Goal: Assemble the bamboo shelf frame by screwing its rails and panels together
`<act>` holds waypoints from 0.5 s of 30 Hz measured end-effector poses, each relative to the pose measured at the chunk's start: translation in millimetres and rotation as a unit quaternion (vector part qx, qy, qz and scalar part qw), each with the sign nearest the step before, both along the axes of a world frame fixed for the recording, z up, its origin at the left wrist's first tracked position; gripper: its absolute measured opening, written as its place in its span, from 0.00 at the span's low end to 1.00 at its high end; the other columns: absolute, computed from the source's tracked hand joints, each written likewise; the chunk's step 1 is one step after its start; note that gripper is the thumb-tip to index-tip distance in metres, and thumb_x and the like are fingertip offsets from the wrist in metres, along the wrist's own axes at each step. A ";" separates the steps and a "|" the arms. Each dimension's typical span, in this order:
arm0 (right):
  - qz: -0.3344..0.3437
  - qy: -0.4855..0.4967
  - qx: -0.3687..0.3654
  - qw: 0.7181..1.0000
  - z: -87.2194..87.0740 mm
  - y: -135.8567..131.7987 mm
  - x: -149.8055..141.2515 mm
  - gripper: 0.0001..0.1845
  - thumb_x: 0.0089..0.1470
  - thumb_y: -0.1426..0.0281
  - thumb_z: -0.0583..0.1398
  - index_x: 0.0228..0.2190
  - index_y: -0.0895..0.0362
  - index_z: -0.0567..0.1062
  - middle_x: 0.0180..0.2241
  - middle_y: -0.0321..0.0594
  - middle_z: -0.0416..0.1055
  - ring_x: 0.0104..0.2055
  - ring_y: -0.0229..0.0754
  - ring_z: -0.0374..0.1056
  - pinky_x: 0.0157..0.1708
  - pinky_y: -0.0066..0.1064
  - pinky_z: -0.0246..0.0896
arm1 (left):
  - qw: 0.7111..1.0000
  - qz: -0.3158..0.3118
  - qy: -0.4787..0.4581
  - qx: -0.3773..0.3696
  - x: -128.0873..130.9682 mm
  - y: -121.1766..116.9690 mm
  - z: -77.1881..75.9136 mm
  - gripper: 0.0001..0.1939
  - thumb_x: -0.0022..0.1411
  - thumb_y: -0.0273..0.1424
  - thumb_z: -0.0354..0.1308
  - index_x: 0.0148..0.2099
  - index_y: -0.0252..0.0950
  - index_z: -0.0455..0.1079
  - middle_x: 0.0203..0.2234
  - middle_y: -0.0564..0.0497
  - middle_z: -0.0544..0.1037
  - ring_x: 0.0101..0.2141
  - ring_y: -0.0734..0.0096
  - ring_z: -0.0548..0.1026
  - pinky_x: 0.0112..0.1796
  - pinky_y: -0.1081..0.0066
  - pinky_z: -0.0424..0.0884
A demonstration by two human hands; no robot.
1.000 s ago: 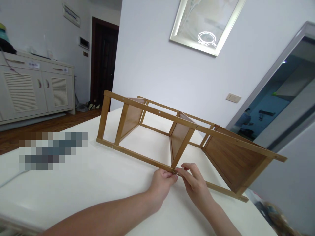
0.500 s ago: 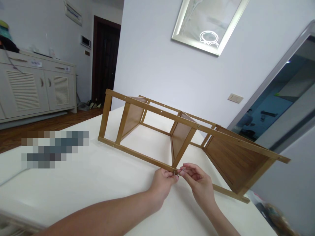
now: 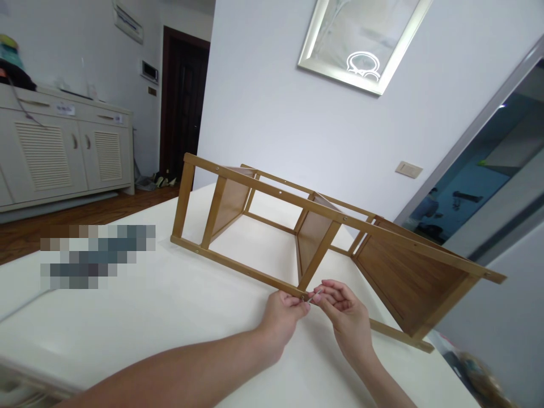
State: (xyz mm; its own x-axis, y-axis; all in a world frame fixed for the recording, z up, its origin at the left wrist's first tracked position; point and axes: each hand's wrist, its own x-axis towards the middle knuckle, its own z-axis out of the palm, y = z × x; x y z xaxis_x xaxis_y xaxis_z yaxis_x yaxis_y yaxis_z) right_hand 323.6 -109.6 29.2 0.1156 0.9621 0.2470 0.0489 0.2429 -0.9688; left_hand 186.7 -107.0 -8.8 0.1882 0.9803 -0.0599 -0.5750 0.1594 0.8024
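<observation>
The left hand (image 3: 278, 323) is closed on the near lower rail (image 3: 238, 268) of a wooden rack (image 3: 314, 205), thumb beside a small fitting (image 3: 303, 297) at the foot of a crosspiece. Just to its right, the right hand (image 3: 351, 323) pinches a thin metal piece (image 3: 315, 296) between thumb and fingers, its tip reaching the fitting.

The rack lies on its side on the white desk (image 3: 170, 306), beyond both hands. Its open bays are divided by a left panel (image 3: 232, 198), a middle panel (image 3: 315, 243) directly past the hands, and a right panel (image 3: 412, 277) beyond the right hand; desk shows through between them. Well left of the left hand, across the room, a cabinet (image 3: 63, 158) has its louvred doors closed, contents hidden.

The white surface spreads left from the left hand to a pixelated patch (image 3: 97, 255), with a cable (image 3: 25, 306) nearer the edge. The desk's right edge slants down past the right hand, with blurred items (image 3: 480, 371) beyond it; the near left corner lies past the left forearm.
</observation>
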 end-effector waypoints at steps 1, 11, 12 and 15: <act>-0.002 0.001 -0.001 1.000 0.3 0.0 -0.4 0.24 0.39 0.63 0.75 0.37 0.55 0.74 0.32 0.40 0.79 0.35 0.42 0.76 0.40 0.34 0.74 | 1.000 -0.002 -0.001 0.001 0.0 0.0 0.0 0.18 0.44 0.32 0.73 0.38 0.31 0.77 0.37 0.39 0.83 0.42 0.54 0.79 0.50 0.59 0.69; -0.019 -0.016 0.007 1.000 2.1 -2.9 -3.6 0.24 0.38 0.62 0.75 0.36 0.55 0.74 0.31 0.40 0.79 0.35 0.43 0.76 0.39 0.35 0.74 | 1.000 -0.001 -0.009 -0.001 1.0 0.6 0.1 0.19 0.43 0.33 0.74 0.38 0.30 0.79 0.36 0.39 0.83 0.43 0.54 0.79 0.49 0.60 0.69; -0.020 -0.017 0.011 1.000 2.3 -3.2 -4.0 0.24 0.38 0.62 0.75 0.36 0.55 0.74 0.31 0.41 0.79 0.35 0.43 0.76 0.39 0.35 0.75 | 1.000 -0.001 -0.009 -0.002 0.9 0.5 0.4 0.19 0.43 0.34 0.74 0.38 0.30 0.79 0.36 0.39 0.83 0.42 0.54 0.79 0.49 0.60 0.69; -0.023 -0.018 0.017 0.999 3.1 -3.4 -5.9 0.24 0.38 0.61 0.75 0.36 0.55 0.74 0.31 0.40 0.79 0.36 0.43 0.76 0.39 0.35 0.75 | 1.000 -0.003 -0.014 -0.003 0.2 0.3 1.3 0.19 0.42 0.33 0.75 0.38 0.31 0.79 0.36 0.39 0.83 0.42 0.54 0.79 0.49 0.60 0.69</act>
State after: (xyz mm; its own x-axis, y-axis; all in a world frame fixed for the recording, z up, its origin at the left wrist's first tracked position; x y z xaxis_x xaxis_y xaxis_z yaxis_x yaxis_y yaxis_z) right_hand 317.6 -113.0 32.2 0.1502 0.9466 0.2852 0.0961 0.2731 -0.9572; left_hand 186.9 -106.7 -7.4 0.1965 0.9786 -0.0605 -0.5954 0.1682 0.7856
